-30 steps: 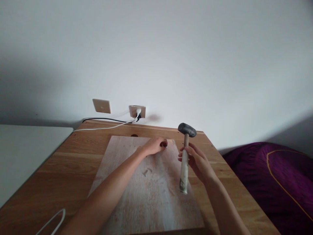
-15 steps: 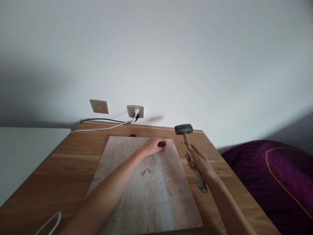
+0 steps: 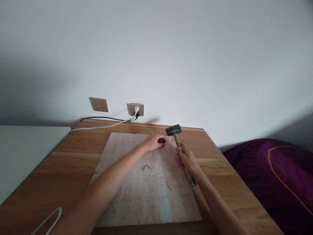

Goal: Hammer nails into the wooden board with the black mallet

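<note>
My right hand [image 3: 189,160] is wrapped around the wooden handle of a hammer [image 3: 174,130] with a dark, blocky head. The head is raised just right of my left hand, near the far right corner of a pale worn board [image 3: 156,195]. My left hand [image 3: 156,142] rests at the board's far edge, its fingers pinched together. A dark reddish patch shows at the fingertips, and whatever they hold is too small to make out. Several small nails [image 3: 146,167] lie loose on the board. A row of small dark dots runs along its far edge, left of my left hand.
The board lies on a wooden table [image 3: 66,166] against a white wall. White and black cables run from a wall socket [image 3: 136,110] along the table's back. A white surface [image 3: 29,147] adjoins at left, and purple fabric [image 3: 259,169] bulges at right.
My right hand has brought the hammer leftward, closer to my left hand, and the hammer's head has tilted. My left hand stays at nearly the same spot on the board.
</note>
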### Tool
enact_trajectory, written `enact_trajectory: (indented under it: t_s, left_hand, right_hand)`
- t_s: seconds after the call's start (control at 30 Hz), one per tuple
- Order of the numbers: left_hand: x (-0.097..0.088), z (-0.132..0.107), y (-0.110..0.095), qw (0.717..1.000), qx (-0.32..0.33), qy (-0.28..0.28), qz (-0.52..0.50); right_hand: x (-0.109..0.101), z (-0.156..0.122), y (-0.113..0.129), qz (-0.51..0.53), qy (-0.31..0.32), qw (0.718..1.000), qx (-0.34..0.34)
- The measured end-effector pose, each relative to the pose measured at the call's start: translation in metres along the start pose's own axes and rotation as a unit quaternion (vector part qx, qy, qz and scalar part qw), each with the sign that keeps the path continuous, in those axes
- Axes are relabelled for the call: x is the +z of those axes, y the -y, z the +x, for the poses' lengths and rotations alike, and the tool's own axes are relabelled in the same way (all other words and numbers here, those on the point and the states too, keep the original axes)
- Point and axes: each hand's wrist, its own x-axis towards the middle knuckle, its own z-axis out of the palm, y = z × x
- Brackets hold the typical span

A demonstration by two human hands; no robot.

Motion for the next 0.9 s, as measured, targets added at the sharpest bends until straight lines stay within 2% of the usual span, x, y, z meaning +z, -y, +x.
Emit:
enact_trajectory:
  t_s: [0.1,0.3,0.67,0.8,0.9]
  left_hand:
    - [-0.005,0.011,0.008,1.000,0.004,-0.007,-0.002]
    - [-0.013,0.027,0.020,1.000,0.008,-0.015,0.004]
    - [-0.013,0.022,0.019,0.999,0.021,-0.033,-0.008]
    - [-0.014,0.022,0.017,0.999,0.012,-0.027,-0.019]
    - [-0.015,0.022,0.016,0.999,0.013,-0.024,-0.021]
  right_hand:
    - [0.003,0.017,0.001,-0.067,0.000,0.998,-0.019]
    - [0.007,0.040,0.005,-0.104,-0.003,0.994,-0.029]
    - [0.004,0.030,0.004,-0.145,-0.008,0.988,-0.047]
    - [-0.007,0.022,0.009,-0.150,-0.019,0.987,-0.046]
    - [-0.020,0.011,0.014,-0.180,-0.047,0.980,-0.072]
